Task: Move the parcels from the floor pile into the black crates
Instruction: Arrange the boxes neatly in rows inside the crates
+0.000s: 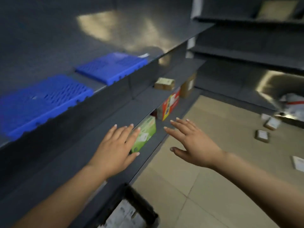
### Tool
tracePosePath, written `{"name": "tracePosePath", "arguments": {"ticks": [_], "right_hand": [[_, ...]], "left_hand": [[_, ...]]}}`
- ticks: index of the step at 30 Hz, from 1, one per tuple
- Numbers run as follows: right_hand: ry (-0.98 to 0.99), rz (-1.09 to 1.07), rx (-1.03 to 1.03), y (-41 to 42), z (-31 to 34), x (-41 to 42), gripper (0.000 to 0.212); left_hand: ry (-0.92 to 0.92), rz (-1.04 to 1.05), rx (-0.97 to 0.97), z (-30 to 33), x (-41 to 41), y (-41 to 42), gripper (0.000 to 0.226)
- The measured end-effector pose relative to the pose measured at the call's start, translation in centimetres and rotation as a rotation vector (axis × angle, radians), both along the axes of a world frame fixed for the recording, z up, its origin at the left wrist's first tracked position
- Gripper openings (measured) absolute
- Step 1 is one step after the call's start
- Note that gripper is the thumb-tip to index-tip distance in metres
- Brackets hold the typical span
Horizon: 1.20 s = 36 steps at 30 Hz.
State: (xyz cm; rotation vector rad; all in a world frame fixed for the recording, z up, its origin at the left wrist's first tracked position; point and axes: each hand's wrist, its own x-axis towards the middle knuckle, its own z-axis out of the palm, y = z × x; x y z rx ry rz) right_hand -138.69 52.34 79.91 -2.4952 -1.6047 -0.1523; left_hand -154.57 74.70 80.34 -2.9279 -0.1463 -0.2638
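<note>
Head view: parcels [262, 136] lie well right of both spread hands.

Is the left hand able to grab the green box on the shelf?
Probably yes. The left hand, fingers straight, already overlaps the green box at the open shelf front, and nothing lies between them. The right hand hovers apart, over the floor side.

Blurred and cut-off parts
Black crate [139, 209] cut by bottom edge; green box [145, 134] partly behind left hand [115, 143]; floor parcels [262, 136] blurred.
</note>
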Motion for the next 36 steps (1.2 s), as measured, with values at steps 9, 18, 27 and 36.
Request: {"name": "tracePosePath", "arguments": {"ticks": [9, 18, 27, 36], "right_hand": [[-0.084, -0.366, 0.046, -22.6, 5.6, 15.0, 0.069], [-0.052, -0.662, 0.018, -41.8, 5.6, 24.3, 0.07], [0.035, -0.871, -0.028, -51.6, 2.3, 34.2, 0.07], [0.107, -0.98, -0.047, -55.7, 0.2, 49.9, 0.07]], "left_hand": [[-0.105, -0.359, -0.032, 5.0, 24.8, -20.2, 0.072], [-0.091, -0.619, -0.012, 6.0, 40.4, -39.1, 0.07], [0.022, -0.726, 0.015, 3.5, 54.7, -46.6, 0.07], [0.088, -0.784, -0.045, 0.0, 72.9, -49.9, 0.07]]}}
